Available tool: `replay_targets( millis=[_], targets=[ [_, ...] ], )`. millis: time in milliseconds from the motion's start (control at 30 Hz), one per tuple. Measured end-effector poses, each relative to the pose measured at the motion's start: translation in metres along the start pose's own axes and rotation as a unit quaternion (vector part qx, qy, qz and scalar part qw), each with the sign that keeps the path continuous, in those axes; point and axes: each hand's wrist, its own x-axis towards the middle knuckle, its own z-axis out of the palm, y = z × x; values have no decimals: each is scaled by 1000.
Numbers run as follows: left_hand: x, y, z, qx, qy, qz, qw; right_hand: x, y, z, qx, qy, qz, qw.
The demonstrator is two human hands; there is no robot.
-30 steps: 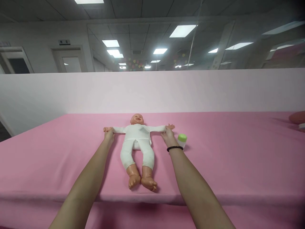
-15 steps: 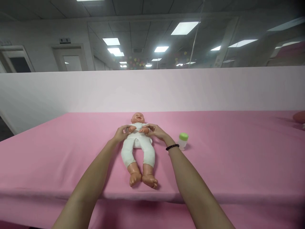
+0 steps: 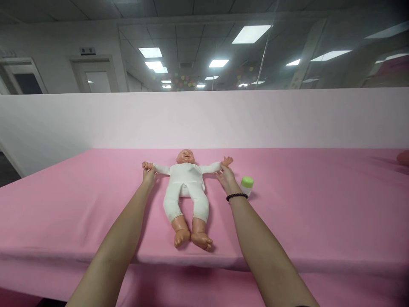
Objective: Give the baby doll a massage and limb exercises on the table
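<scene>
A baby doll [image 3: 187, 175] in a white cloth suit lies on its back, head away from me and bare feet toward me. Both its arms are stretched out sideways. My left hand [image 3: 149, 175] is closed around the wrist of the doll's arm on the left. On the other side, my right hand [image 3: 227, 177] grips the doll's other arm near the wrist, and the doll's small hand sticks out beyond my fingers. Just right of my right wrist stands a clear jar with a green lid [image 3: 247, 183], partly covered by my wrist.
A pink cloth [image 3: 319, 213] covers the wide table, its front edge hanging down near me. Behind it runs a low white wall [image 3: 204, 119] with glass above. Part of another skin-coloured object [image 3: 403, 158] shows at the far right edge.
The doll's arms have gone from folded over its chest to spread straight out sideways. My hands have moved apart with them, the left one leftward and the right one rightward.
</scene>
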Motion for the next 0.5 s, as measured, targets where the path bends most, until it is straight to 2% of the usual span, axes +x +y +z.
replay_targets(
  millis=[33,67,100,167,200,233,267,300,367,433,500],
  targets=[
    [-4,3,3,-2,-21,18,1000,-4,-2,4,0,-45,-37,998],
    [-10,6,7,7,-70,43,997,-8,-4,10,-10,-101,-73,992],
    [-15,9,10,29,-145,71,986,-14,-7,15,-37,-170,-98,980],
    [-26,14,15,89,-303,117,941,-26,-10,23,-138,-320,-100,932],
    [-31,15,17,116,-356,129,918,-32,-12,26,-191,-379,-87,901],
    [-34,15,18,134,-381,132,905,-37,-12,28,-230,-420,-74,875],
    [-36,15,19,140,-382,135,903,-41,-12,28,-250,-442,-67,859],
    [-36,14,20,137,-367,137,910,-42,-12,28,-248,-447,-68,857],
    [-32,11,19,108,-309,133,936,-39,-10,26,-186,-409,-92,889],
    [-22,7,17,42,-198,87,975,-27,-6,21,-92,-318,-111,937],
    [-10,2,11,-34,-71,3,997,-11,-1,13,-9,-165,-90,982]
  ],
)
